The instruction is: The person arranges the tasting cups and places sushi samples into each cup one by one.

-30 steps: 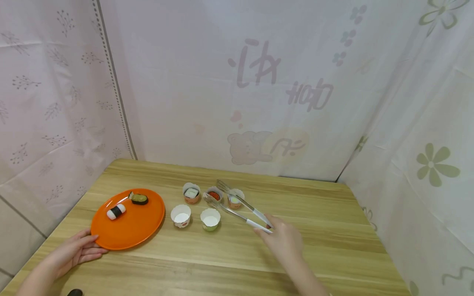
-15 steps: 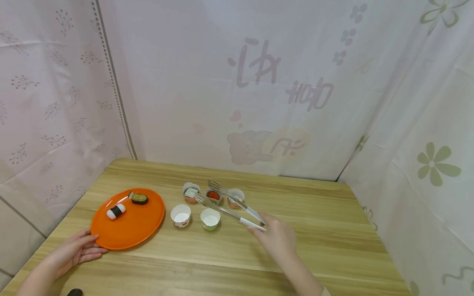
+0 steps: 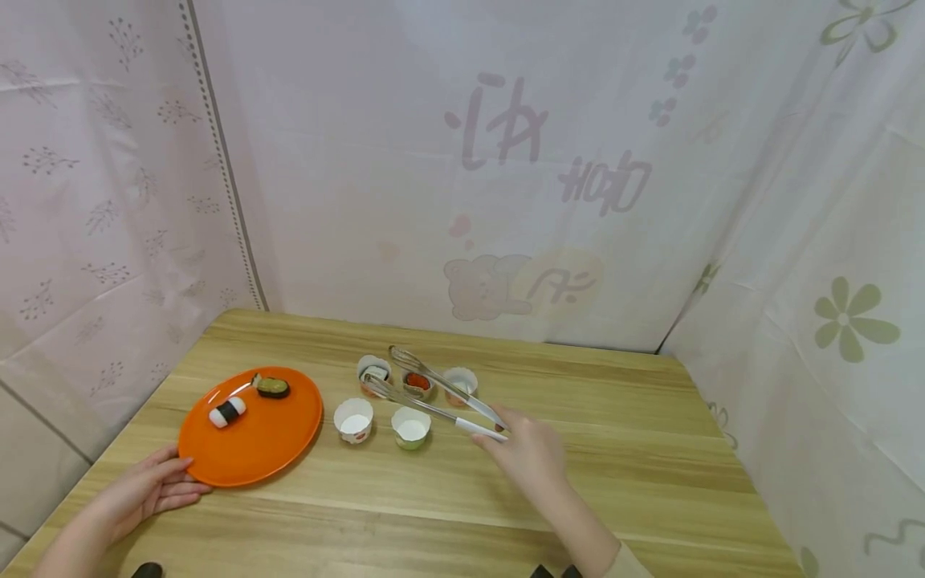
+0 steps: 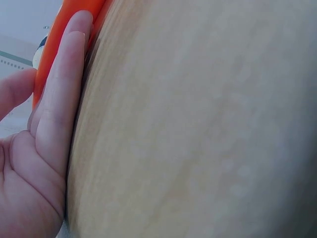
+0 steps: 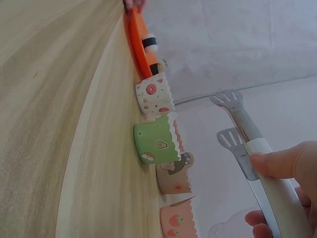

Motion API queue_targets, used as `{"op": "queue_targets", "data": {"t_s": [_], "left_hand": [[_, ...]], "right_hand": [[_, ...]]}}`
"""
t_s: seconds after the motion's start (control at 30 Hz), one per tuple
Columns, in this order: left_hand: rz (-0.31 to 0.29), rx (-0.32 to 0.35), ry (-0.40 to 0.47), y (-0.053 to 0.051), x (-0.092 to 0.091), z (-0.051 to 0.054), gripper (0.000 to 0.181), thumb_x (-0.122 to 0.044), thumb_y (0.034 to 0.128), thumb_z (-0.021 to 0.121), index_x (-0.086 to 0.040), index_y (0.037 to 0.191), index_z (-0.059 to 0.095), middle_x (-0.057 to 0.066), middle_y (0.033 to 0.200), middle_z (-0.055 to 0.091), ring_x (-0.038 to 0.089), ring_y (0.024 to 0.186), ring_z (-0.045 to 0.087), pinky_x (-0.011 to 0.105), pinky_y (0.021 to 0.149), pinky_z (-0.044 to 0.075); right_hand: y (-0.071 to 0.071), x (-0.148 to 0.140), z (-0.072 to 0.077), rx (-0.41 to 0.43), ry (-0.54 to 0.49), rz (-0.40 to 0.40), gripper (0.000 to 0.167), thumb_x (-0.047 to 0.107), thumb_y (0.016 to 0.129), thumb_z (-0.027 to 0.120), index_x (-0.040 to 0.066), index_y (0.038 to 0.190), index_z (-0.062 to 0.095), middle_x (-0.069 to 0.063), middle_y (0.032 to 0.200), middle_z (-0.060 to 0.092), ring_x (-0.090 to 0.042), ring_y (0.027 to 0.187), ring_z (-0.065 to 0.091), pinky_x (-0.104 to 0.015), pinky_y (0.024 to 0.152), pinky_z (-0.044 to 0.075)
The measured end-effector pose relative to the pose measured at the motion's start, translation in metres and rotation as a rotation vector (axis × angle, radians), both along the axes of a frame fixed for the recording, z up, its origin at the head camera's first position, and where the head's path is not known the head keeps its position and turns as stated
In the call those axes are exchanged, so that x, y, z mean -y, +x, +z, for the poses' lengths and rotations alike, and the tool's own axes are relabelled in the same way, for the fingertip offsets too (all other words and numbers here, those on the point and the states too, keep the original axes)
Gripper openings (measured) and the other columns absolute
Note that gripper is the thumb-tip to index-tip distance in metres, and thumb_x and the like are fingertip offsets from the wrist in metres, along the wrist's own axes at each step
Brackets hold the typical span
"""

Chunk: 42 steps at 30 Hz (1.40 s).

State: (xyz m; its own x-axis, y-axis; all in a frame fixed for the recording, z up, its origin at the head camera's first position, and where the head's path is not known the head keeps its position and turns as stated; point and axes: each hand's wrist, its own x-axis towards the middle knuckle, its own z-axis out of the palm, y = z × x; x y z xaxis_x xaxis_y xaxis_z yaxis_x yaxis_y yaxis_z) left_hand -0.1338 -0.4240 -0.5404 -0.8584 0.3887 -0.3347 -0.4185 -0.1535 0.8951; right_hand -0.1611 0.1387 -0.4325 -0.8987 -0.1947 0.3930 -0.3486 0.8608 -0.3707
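My right hand (image 3: pixel 530 449) grips the white handles of metal tongs (image 3: pixel 429 411). In the head view their two slotted ends stand apart, over the back left paper cup (image 3: pixel 364 365) and its neighbour. A white and black piece (image 3: pixel 376 373) sits in that cup; a red-topped piece (image 3: pixel 417 381) sits in the middle back cup. My left hand (image 3: pixel 155 484) holds the near left rim of an orange plate (image 3: pixel 253 457), thumb on top and fingers against its underside. The plate bears a white sushi piece with a black band (image 3: pixel 227 412) and a dark one with a yellowish-green top (image 3: pixel 273 388).
In front stand a white patterned cup (image 3: pixel 354 423) and a green cup (image 3: pixel 410 428), with no piece visible inside. A third back cup (image 3: pixel 459 377) is partly behind the tongs. A dark object (image 3: pixel 148 571) shows at the bottom edge. Curtains (image 3: pixel 347 201) surround the wooden table (image 3: pixel 650 449).
My right hand has moved the tongs leftward, from over the middle and right back cups toward the back left cup. My left hand and the plate have stayed in place.
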Motion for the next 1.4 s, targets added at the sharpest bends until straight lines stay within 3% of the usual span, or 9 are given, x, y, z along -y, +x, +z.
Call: {"op": "queue_targets", "data": {"t_s": [0.33, 0.63, 0.87, 1.1, 1.4], "left_hand": [[-0.006, 0.000, 0.003, 0.000, 0.000, 0.000, 0.070, -0.016, 0.1071, 0.030, 0.014, 0.137, -0.025, 0.019, 0.110, 0.065, 0.032, 0.103, 0.064, 0.047, 0.093, 0.048], [0.000, 0.000, -0.002, -0.001, -0.001, 0.002, 0.070, -0.016, 0.1070, 0.031, 0.015, 0.138, -0.023, 0.019, 0.109, 0.066, 0.033, 0.103, 0.064, 0.047, 0.093, 0.049], [-0.008, -0.001, 0.001, 0.000, -0.001, 0.002, 0.070, -0.016, 0.1070, 0.031, 0.015, 0.137, -0.023, 0.019, 0.109, 0.065, 0.032, 0.103, 0.064, 0.047, 0.093, 0.049], [-0.006, -0.003, -0.003, 0.000, -0.002, 0.002, 0.069, -0.016, 0.1069, 0.031, 0.016, 0.137, -0.023, 0.018, 0.109, 0.066, 0.032, 0.103, 0.064, 0.047, 0.093, 0.049], [-0.005, -0.009, -0.011, 0.000, -0.001, 0.000, 0.069, -0.016, 0.1069, 0.031, 0.016, 0.136, -0.023, 0.019, 0.109, 0.066, 0.032, 0.103, 0.064, 0.047, 0.092, 0.049]], "right_hand": [[-0.003, 0.015, 0.002, 0.010, 0.001, 0.025, 0.052, 0.043, 0.073, 0.081, 0.010, 0.113, 0.071, 0.004, 0.077, 0.067, -0.002, 0.043, 0.037, -0.019, 0.032, 0.029], [-0.005, 0.028, -0.002, 0.015, 0.008, 0.048, 0.047, 0.046, 0.074, 0.080, 0.014, 0.108, 0.073, 0.008, 0.073, 0.064, -0.001, 0.045, 0.039, -0.019, 0.033, 0.031], [-0.007, 0.042, -0.003, 0.023, -0.010, 0.083, 0.051, 0.045, 0.074, 0.080, 0.015, 0.114, 0.071, 0.011, 0.070, 0.059, -0.002, 0.045, 0.037, -0.019, 0.034, 0.031], [-0.008, 0.054, -0.004, -0.002, 0.030, 0.082, 0.046, 0.048, 0.072, 0.080, 0.019, 0.107, 0.072, 0.014, 0.067, 0.056, -0.003, 0.047, 0.040, -0.020, 0.035, 0.031], [-0.008, 0.068, -0.016, 0.033, 0.016, 0.079, 0.049, 0.046, 0.072, 0.081, 0.016, 0.110, 0.072, 0.006, 0.080, 0.069, -0.004, 0.053, 0.048, -0.020, 0.038, 0.033]]}}
